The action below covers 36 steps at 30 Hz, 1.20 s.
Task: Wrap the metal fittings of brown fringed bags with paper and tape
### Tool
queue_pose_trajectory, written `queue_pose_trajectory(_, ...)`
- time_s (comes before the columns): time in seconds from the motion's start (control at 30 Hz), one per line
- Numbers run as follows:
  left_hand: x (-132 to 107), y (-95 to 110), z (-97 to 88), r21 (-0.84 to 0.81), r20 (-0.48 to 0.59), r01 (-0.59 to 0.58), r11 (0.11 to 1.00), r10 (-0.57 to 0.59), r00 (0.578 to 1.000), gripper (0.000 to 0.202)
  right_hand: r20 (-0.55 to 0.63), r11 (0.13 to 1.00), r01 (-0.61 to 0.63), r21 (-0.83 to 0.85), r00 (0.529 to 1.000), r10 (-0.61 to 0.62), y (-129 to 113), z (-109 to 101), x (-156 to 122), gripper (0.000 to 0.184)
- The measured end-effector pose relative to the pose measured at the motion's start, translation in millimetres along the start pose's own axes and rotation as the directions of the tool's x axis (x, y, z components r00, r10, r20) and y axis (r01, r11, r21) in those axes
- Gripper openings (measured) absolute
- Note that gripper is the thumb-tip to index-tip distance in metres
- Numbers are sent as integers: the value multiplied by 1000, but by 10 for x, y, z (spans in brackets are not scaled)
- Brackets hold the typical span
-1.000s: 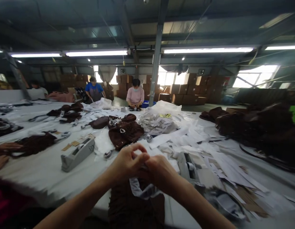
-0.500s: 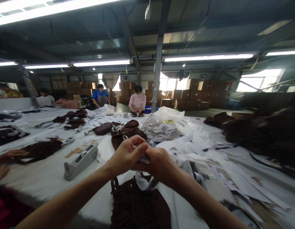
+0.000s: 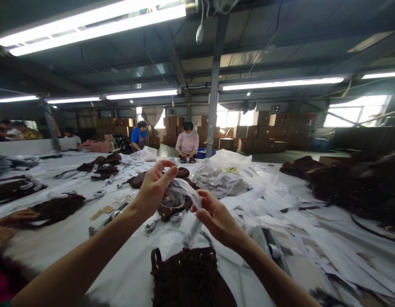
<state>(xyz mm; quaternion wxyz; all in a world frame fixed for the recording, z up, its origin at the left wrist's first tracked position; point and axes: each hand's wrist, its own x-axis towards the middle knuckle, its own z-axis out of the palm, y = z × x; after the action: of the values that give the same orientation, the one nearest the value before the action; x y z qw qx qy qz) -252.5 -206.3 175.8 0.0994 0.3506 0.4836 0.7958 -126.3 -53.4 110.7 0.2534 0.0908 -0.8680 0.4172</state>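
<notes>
A strap wrapped in whitish paper or film (image 3: 186, 190) is held up in front of me, part of it bent into a loose coil. My left hand (image 3: 156, 182) pinches the coil at its upper left. My right hand (image 3: 215, 216) has its fingers closed on the strap's right side, where it bends down. From there a wrapped length runs down to a dark brown fringed bag (image 3: 193, 277), which lies below my hands with metal eyelets along its top edge. Behind the coil are more brown bags (image 3: 138, 180), partly hidden by my left hand.
Tape dispensers flank me, one at left (image 3: 104, 221) and one at right (image 3: 271, 245). White paper strips (image 3: 315, 238) cover the table's right side, with a dark pile of bags (image 3: 344, 189) beyond. At left, a co-worker's hand (image 3: 16, 216) touches a brown bag. A plastic bag of scraps (image 3: 221, 177) stands ahead.
My hands have moved apart, and the coiled strap now shows between them. The left hand has gone up and left. The view has tilted slightly upward.
</notes>
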Motion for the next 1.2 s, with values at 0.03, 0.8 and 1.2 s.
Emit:
queue_pose_trajectory(0.03,-11,5,54,30,56,5,1000,-6,998,33,24,996,4,89,1000,-6,-88,-40,94,50)
queue_pose_trajectory(0.8,-293,-44,67,281,308,108,954,-196,931,49,100,899,61,-433,995,-19,-308,-155,194,64)
queue_pose_trajectory(1.2,-408,-492,447,-493,-194,224,841,-357,914,49,-343,984,-68,-167,939,7,-30,406,-127,30)
